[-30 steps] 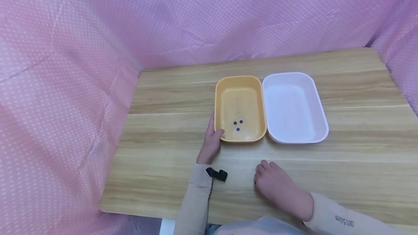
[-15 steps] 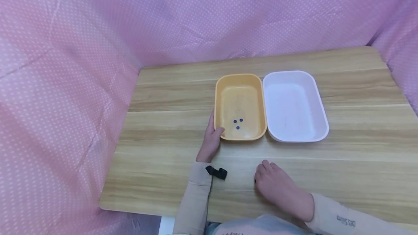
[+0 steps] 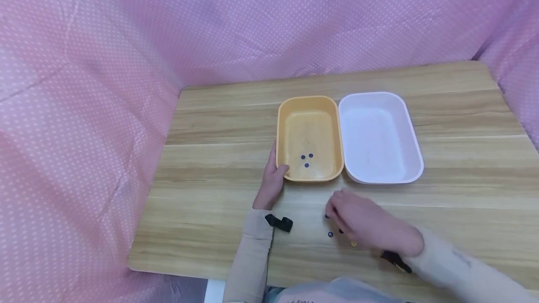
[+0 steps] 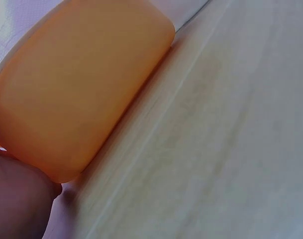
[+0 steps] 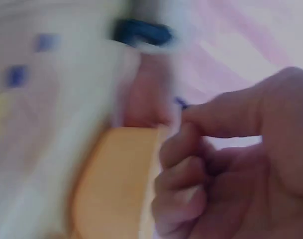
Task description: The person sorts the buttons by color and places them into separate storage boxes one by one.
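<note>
My left hand (image 3: 271,182) grips the near left corner of a yellow plastic tub (image 3: 309,176), its thumb over the rim. In the left wrist view the tub's orange-looking outer wall (image 4: 86,89) fills the upper left. Three small blue beads (image 3: 306,165) lie inside on the tub's floor. My right hand (image 3: 364,221) is raised a little over the table in front of the tubs. Between its thumb and forefinger it pinches another small blue bead (image 5: 181,103). Below it lie two blue beads (image 3: 330,234) and a yellow bead (image 3: 353,243), partly hidden by the hand.
A white plastic tub (image 3: 381,179) stands against the yellow tub's right side. Both rest on a wood-grain table (image 3: 210,176). Pink dotted cloth (image 3: 269,22) hangs behind and at the sides. The person's body is at the near edge.
My right hand has lifted off the table and tilted, now with a blue bead in its fingertips. Beads that it covered now show. The left hand and both tubs have stayed put.
</note>
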`<state>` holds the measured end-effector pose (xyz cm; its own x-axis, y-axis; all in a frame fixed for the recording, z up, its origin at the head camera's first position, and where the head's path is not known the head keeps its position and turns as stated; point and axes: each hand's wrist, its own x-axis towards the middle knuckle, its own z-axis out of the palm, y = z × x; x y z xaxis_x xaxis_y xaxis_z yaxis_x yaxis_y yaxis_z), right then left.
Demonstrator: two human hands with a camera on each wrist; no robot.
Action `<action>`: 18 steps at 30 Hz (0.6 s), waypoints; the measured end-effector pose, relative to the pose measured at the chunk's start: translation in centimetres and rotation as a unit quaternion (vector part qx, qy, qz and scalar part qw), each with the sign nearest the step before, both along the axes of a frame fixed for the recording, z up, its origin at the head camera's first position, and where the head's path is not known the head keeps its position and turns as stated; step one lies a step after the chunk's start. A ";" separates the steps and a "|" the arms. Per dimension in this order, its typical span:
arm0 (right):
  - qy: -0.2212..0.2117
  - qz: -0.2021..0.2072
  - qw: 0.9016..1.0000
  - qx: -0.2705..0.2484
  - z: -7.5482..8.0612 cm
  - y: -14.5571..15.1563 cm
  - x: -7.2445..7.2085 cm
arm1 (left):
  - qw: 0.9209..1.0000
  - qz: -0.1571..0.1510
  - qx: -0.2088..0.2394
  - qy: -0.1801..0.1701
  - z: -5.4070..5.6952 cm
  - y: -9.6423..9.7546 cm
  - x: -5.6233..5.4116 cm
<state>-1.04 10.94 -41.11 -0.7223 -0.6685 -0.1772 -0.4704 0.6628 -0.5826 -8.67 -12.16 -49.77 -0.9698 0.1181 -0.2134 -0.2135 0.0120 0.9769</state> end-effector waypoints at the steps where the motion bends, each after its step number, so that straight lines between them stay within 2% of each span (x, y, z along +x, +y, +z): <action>1: -0.029 -0.020 0.999 -0.038 0.6 0.1 -0.7 | 1.000 0.002 0.000 0.002 -0.2 0.0 0.0; 3: -0.078 -0.056 0.990 -0.101 1.5 0.4 -2.3 | 1.000 0.008 -0.001 0.001 -0.4 0.0 0.0; 5: -0.126 -0.093 0.978 -0.141 2.2 0.5 -4.0 | 1.000 0.014 -0.002 0.000 -0.5 0.1 0.0; 9: -0.207 -0.164 0.949 -0.173 2.8 0.6 -6.8 | 1.000 0.021 -0.006 -0.002 -0.4 0.1 0.2; 12: -0.234 -0.191 0.935 -0.186 2.9 0.7 -8.4 | 1.000 0.026 -0.008 -0.006 -0.4 0.1 0.2; 18: -0.258 -0.225 0.915 -0.213 2.3 0.6 -10.7 | 0.999 0.027 -0.016 -0.006 -0.3 0.1 0.2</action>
<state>-11.77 11.53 -38.78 -0.8349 -0.4119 -0.3649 0.2051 0.3824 -0.9010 -8.47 -12.05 -50.08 -0.9719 0.0594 -0.2278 -0.2263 0.0318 0.9735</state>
